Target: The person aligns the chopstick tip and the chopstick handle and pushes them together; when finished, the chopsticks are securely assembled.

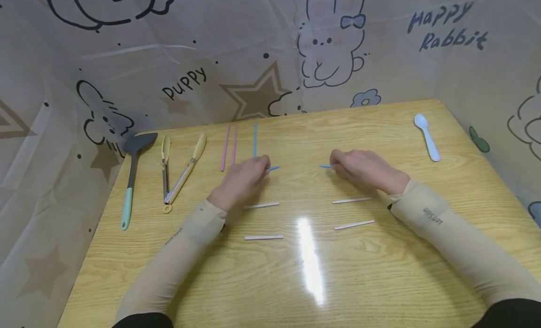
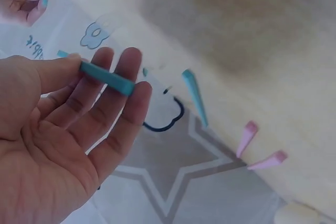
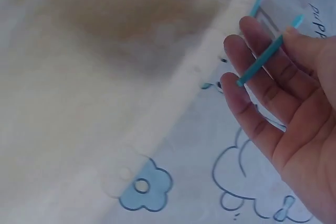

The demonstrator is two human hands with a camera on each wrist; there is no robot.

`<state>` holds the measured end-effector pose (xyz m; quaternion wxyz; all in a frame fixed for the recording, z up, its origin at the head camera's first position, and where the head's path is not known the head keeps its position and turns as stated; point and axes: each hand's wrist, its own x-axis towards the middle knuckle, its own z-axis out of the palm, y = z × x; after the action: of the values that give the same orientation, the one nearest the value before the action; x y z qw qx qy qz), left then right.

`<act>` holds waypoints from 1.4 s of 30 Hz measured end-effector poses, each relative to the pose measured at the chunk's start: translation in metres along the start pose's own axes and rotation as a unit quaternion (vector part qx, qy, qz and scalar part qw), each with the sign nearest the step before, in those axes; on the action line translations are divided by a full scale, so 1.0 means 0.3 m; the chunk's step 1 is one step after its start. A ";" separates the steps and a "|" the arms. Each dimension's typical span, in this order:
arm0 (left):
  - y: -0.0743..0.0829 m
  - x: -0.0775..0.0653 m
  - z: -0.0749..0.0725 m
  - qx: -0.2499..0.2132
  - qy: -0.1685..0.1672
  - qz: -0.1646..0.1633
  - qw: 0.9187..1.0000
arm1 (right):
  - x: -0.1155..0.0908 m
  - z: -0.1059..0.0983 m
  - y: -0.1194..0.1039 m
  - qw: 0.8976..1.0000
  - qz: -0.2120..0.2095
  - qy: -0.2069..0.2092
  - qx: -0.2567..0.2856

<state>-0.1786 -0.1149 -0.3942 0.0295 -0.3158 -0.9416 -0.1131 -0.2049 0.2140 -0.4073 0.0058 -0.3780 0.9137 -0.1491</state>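
Note:
My left hand [image 1: 247, 178] pinches a short blue stick [image 2: 107, 78] between thumb and fingers. In the left wrist view the stick lies across the fingers, its end toward the little finger. Across from it, my right hand [image 1: 365, 169] pinches another short blue stick [image 3: 265, 56], also laid across the fingers. Both hands are over the middle of the table, apart from each other. Just beyond the left hand lies a longer blue stick [image 1: 255, 139], beside two pink sticks [image 1: 225, 148]. Nearer the person, two white sticks [image 1: 264, 237] lie on the left and two white sticks [image 1: 354, 225] on the right.
On the left of the wooden table [image 1: 304, 281] lie a grey spatula [image 1: 132, 173] with a mint handle and spread tongs [image 1: 181, 180] with cream tips. A pale blue spoon [image 1: 428, 137] lies at the far right. A printed cloth [image 1: 236, 32] stands behind the table.

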 end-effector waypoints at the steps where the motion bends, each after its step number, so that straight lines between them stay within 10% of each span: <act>1: 0.002 0.003 -0.007 0.001 0.006 0.004 1.000 | 0.004 -0.008 -0.004 1.000 -0.009 0.008 0.000; 42: 0.098 0.101 -0.088 -0.014 0.059 0.031 0.998 | 0.122 -0.109 -0.145 0.993 -0.068 0.074 -0.064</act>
<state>-0.1855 -0.0805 -0.3589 0.0841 -0.3377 -0.9264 -0.1437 -0.2049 0.1683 -0.3604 -0.0965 -0.4271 0.8912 -0.1184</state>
